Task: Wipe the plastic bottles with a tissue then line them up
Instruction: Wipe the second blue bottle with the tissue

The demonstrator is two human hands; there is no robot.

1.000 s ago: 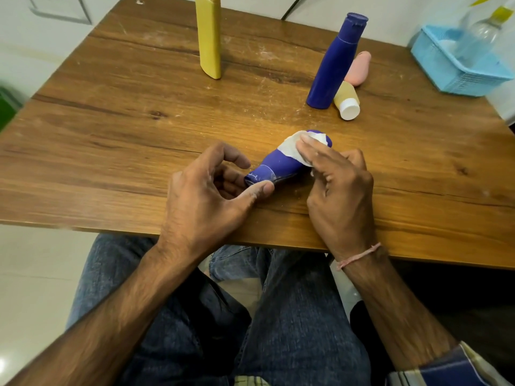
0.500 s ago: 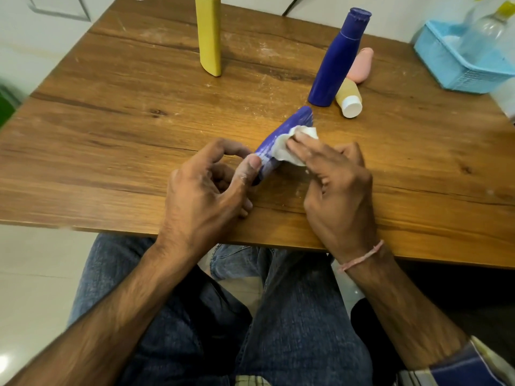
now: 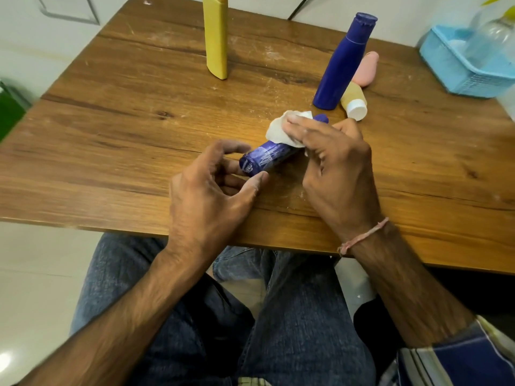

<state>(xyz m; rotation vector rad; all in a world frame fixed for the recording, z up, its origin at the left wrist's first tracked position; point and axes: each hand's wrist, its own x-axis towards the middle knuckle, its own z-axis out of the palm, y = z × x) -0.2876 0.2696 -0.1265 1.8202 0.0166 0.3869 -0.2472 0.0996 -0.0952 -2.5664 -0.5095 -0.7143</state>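
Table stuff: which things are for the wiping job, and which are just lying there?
For the job: tissue, small blue bottle being wiped, tall blue bottle, yellow bottle, pink bottle, tan white-capped bottle.
Just lying about: blue basket; the clear bottle there might count too.

Yellow bottle (image 3: 215, 37) top cut off, upper edge; small blue bottle (image 3: 267, 158) mid hidden under tissue (image 3: 281, 129); clear bottle (image 3: 493, 37) v. blurred.
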